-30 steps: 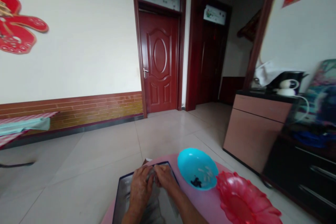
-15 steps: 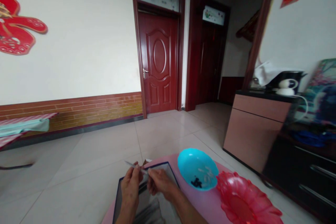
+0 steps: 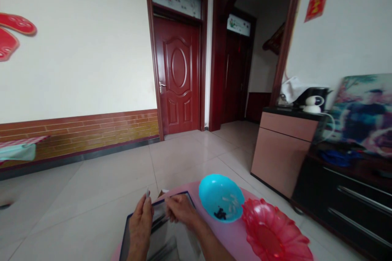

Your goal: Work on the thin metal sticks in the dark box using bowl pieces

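My left hand (image 3: 141, 214) is closed on a thin pale rod (image 3: 148, 192), whose tip sticks up past the thumb. Its exact kind is too small to make out. My right hand (image 3: 180, 209) is apart from the left, with the fingers pinched together; whatever they hold is hidden. Both hands are above a shallow, dark-blue-edged box (image 3: 123, 234) with slender dark and pale pieces inside, partly blurred. To the right, a light-blue bowl (image 3: 211, 189) contains small black pieces (image 3: 219, 213) and clear pieces (image 3: 234, 204).
A red petal-edged plastic dish (image 3: 272, 228) sits beside the bowl on a pink round table (image 3: 222, 236). Beyond are a pinkish cabinet (image 3: 283, 155) with a white camera-like device on top, a black drawer unit (image 3: 346, 200) and a red door (image 3: 179, 73).
My hands have drawn apart. The pale rod, earlier slanting between both hands, now points upward in the left. The view has turned slightly right.
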The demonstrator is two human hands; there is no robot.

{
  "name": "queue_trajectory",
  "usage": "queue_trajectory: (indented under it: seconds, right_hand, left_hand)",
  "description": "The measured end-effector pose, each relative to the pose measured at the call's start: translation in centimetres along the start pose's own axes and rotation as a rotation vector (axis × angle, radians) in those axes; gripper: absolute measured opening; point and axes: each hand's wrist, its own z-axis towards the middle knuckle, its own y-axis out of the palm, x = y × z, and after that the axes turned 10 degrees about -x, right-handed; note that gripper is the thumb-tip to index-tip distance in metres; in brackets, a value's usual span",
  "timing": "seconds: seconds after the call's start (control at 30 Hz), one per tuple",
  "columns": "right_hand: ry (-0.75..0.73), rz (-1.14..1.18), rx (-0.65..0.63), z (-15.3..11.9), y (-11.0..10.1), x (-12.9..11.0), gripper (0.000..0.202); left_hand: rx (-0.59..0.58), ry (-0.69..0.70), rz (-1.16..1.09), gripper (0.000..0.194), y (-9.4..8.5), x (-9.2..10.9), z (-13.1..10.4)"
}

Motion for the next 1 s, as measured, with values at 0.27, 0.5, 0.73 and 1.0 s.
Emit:
queue_trajectory:
  seconds: [0.27,0.5,0.73,1.0]
  right_hand:
    - [-0.015,-0.155,0.222,0.0,-5.5,-2.0,0.036]
    - [0.095,-0.476,0.284,-4.2,-14.6,1.0,0.031]
    - [0.165,-0.767,0.268,-7.0,-17.8,5.4,0.026]
    - [0.096,-0.865,0.152,-7.5,-17.6,6.9,0.031]
  left_hand:
    - [-0.144,0.15,0.193,0.067,0.6,-1.0,0.1]
    - [-0.198,0.263,0.336,0.05,1.0,-1.6,0.0]
    - [-0.304,0.363,0.417,0.04,1.8,-2.7,0.3]
    - [-0.278,0.325,0.468,0.034,1.1,-1.3,-0.1]
